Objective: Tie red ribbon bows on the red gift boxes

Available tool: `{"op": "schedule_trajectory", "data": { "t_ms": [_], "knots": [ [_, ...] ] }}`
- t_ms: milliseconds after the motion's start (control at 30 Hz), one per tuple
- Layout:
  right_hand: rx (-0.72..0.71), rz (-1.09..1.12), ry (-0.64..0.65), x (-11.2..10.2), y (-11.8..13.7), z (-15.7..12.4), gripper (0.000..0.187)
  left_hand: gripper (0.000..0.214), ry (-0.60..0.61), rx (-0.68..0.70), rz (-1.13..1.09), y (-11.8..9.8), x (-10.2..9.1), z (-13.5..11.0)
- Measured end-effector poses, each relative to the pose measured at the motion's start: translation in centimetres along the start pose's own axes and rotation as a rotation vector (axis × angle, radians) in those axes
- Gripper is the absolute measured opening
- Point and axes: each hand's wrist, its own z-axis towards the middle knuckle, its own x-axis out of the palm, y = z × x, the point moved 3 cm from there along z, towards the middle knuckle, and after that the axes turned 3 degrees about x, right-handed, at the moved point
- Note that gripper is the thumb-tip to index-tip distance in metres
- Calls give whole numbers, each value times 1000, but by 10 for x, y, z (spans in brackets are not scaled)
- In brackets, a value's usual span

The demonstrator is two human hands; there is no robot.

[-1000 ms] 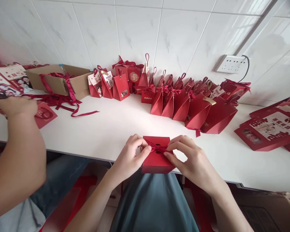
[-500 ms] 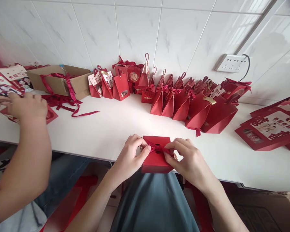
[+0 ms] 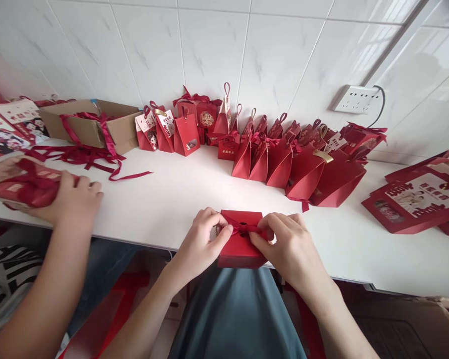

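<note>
A small red gift box [image 3: 243, 249] lies at the table's front edge, just above my lap. Dark red ribbon [image 3: 243, 228] crosses its top and is gathered into a knot or bow at the middle. My left hand [image 3: 209, 234] pinches the ribbon's left side between thumb and forefinger. On the other side, my right hand [image 3: 284, 239] is closed on the ribbon close to the knot. Its fingers cover the box's right edge and part of the ribbon.
Red gift boxes [image 3: 280, 164] with loop handles line the wall side. A cardboard box [image 3: 123, 132] with ribbons stands left, loose ribbon [image 3: 86, 155] beside it. A co-worker's hands [image 3: 73, 199] hold a ribboned red box [image 3: 33, 187]. Flat red packages [image 3: 415, 204] lie right.
My right hand has shifted slightly left along the ribbon, closer to the knot; my left hand keeps its pinch. The co-worker's hands have come nearer and now hold a ribboned red box.
</note>
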Motion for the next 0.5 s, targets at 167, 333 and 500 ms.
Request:
{"op": "schedule_trajectory", "data": {
  "t_ms": [167, 333, 500],
  "knots": [
    [39, -31, 3, -4, 7, -1, 13, 19, -8, 12, 10, 1, 0, 0],
    [68, 90, 122, -9, 5, -5, 3, 18, -14, 23, -5, 2, 1, 0],
    [59, 76, 81, -6, 3, -6, 11, 17, -32, 21, -20, 2, 2, -1]
  ]
}}
